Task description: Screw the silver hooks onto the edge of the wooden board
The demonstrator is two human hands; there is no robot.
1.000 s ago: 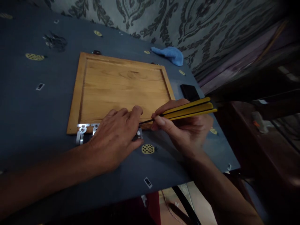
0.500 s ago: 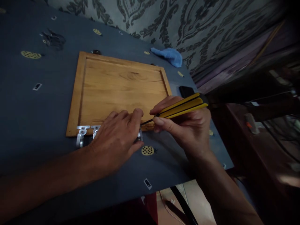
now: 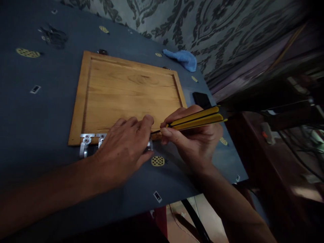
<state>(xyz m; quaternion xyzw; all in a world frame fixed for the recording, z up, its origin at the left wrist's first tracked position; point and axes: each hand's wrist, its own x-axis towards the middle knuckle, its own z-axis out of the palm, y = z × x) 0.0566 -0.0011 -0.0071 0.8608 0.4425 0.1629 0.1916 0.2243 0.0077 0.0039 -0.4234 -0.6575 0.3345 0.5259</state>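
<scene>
A framed wooden panel [image 3: 131, 98], like a small cabinet door, lies flat on the table. Metal hinges [image 3: 85, 143] sit along its near edge, fixed with screws at the left. My left hand [image 3: 124, 145] presses over that edge, fingers curled around a hinge [image 3: 150, 145] whose end shows by the thumb; the rest is covered. In my right hand [image 3: 192, 138] is a yellow and black screwdriver [image 3: 196, 118], pinched near the base of its handle. Its thin shaft points left to the hinge beside my left fingers, where the tip is hidden.
The table [image 3: 50, 111] has a dark blue patterned cover. Beyond the panel lie a blue cloth [image 3: 183, 60], a black flat object [image 3: 201, 99] and a blurred dark metal bunch [image 3: 54, 36]. A patterned wall covering [image 3: 172, 20] borders the far side; dark furniture [image 3: 263, 155] stands right.
The screwdriver handle has turned in my right fingers and tilts lower, and the right hand sits slightly further left. My left hand keeps its place on the hinge. The whole view has shifted slightly.
</scene>
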